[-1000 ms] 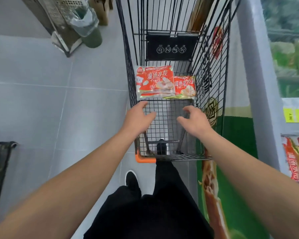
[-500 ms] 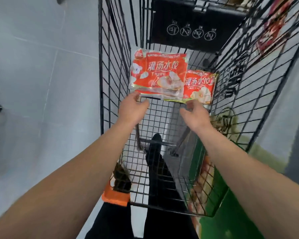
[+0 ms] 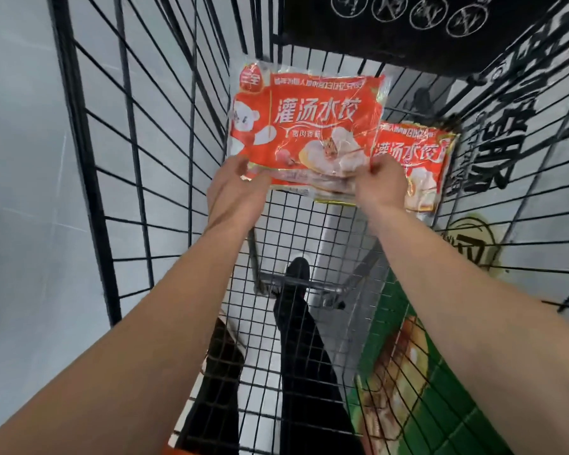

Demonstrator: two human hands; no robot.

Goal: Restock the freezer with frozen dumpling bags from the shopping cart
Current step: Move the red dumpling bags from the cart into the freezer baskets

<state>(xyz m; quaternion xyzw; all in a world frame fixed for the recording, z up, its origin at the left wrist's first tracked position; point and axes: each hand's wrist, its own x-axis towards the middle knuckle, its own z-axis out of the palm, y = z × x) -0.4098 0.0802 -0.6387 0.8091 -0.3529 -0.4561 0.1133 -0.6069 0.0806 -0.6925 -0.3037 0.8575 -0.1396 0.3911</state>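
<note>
Two red frozen dumpling bags lie at the far end of the black wire shopping cart [image 3: 165, 178]. The upper bag [image 3: 309, 126] overlaps a second bag [image 3: 418, 159] to its right. My left hand [image 3: 235, 192] grips the upper bag's near left corner, thumb on top. My right hand [image 3: 380, 187] pinches the same bag's near right edge. The bag's near edge is lifted slightly off the wire floor. The freezer's inside is out of view.
A black panel [image 3: 408, 31] closes the cart's far end. The cart's wire walls stand close on both sides. A green freezer front [image 3: 440, 389] shows through the mesh at the lower right. My dark trouser legs and a shoe [image 3: 296, 274] show under the cart, on grey floor tiles.
I leaned further into the cart. Both hands went from hovering short of the bags to taking hold of the upper bag's near edge.
</note>
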